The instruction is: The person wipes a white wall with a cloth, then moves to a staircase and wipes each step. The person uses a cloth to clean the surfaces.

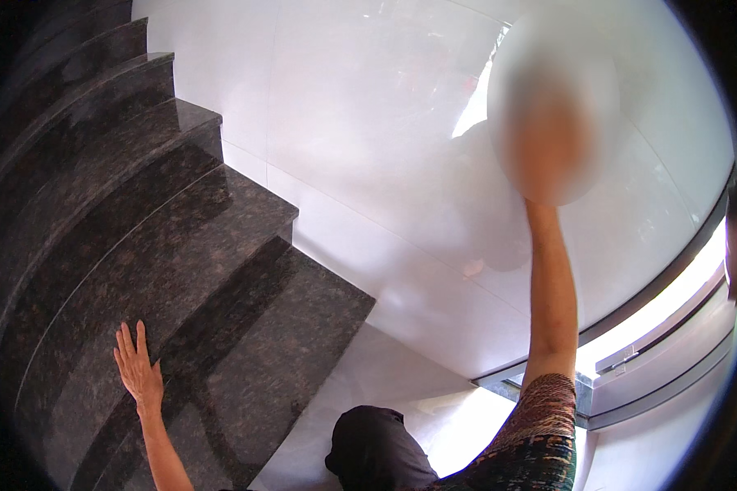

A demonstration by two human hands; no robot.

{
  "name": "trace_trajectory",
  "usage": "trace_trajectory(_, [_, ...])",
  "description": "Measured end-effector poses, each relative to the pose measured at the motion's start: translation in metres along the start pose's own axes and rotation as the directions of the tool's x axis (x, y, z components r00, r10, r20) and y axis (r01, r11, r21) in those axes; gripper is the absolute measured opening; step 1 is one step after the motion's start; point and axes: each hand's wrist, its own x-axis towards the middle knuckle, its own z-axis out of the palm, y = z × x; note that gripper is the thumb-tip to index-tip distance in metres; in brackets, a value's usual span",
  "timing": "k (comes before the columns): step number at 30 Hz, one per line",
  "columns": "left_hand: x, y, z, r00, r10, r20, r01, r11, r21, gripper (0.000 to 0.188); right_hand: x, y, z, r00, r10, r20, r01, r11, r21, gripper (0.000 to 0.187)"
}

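My left hand (139, 370) is over one of the lower steps (205, 262) of a dark speckled stone staircase. Its fingers are stretched out and it holds nothing that I can see; whether the palm touches the stone I cannot tell. Toward the pale, glossy wall (344, 90) my right arm reaches far up, its patterned sleeve (528, 434) ending near the elbow. A round blurred patch covers my right hand (549, 135). Its fingers, anything in them and any contact with the wall are hidden.
A dark rounded shape (377, 446), perhaps a clothed knee, shows at the lower middle. Pale floor (377, 368) lies between the bottom step and the wall. A metal-framed door or window (663, 368) lets in bright light at right. Stair corners jut out along the wall.
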Motion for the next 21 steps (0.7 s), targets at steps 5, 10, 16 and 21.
trace_trajectory(5, [0.001, 0.008, -0.002, 1.0, 0.002, 0.011, -0.002, 1.0, -0.014, 0.096, 0.031, -0.001, 0.02, 0.984, 0.155, -0.086, -0.129, 0.959, 0.251, 0.066])
trace_trajectory(10, [0.0, 0.002, 0.009, 1.0, 0.006, -0.018, -0.006, 1.0, 0.014, 0.097, -0.06, -0.091, 0.015, 0.974, -0.193, -0.119, 0.226, 0.871, 0.437, 0.061])
trace_trajectory(16, [0.0, 0.0, 0.012, 0.996, 0.062, -0.072, -0.06, 0.998, 0.025, 0.093, -0.214, -0.075, -0.031, 0.741, -0.654, 0.154, 0.434, 0.641, 0.634, 0.049])
trace_trajectory(21, [0.003, 0.005, 0.007, 0.997, 0.06, -0.043, -0.06, 0.998, 0.006, 0.092, -0.267, -0.023, -0.037, 0.582, -0.789, 0.197, 0.578, 0.572, 0.581, 0.042])
